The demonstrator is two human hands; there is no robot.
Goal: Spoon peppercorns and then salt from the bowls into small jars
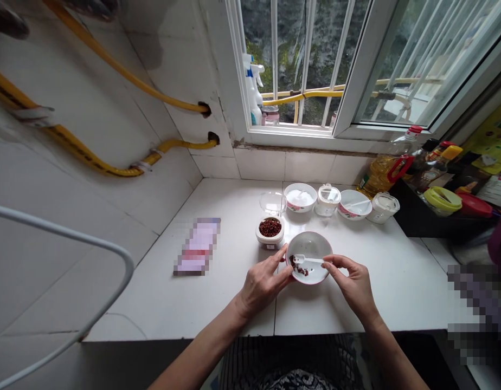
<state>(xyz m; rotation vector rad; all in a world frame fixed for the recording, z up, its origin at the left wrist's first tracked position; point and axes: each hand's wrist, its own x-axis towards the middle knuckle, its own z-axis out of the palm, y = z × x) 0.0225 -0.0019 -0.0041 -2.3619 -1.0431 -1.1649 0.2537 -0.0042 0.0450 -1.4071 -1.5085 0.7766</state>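
My left hand (263,281) grips the left rim of a white bowl (315,245), which is tilted toward me. Some dark red-brown grains (301,268), like peppercorns, lie in the left part of the bowl. Between thumb and fingers, my right hand (352,281) pinches the handle of a small white spoon (309,259); its scoop is inside the bowl among the grains. Just behind my left hand, a white jar (270,242) with its clear lid (273,203) flipped up is full of the same dark grains.
Behind stand a bowl of white powder (300,199), a lidded jar (328,200), a bowl with a spoon in it (355,205) and another jar (383,208). An oil bottle (383,170) and other bottles are at the right. A blurred purple packet (198,246) lies left.
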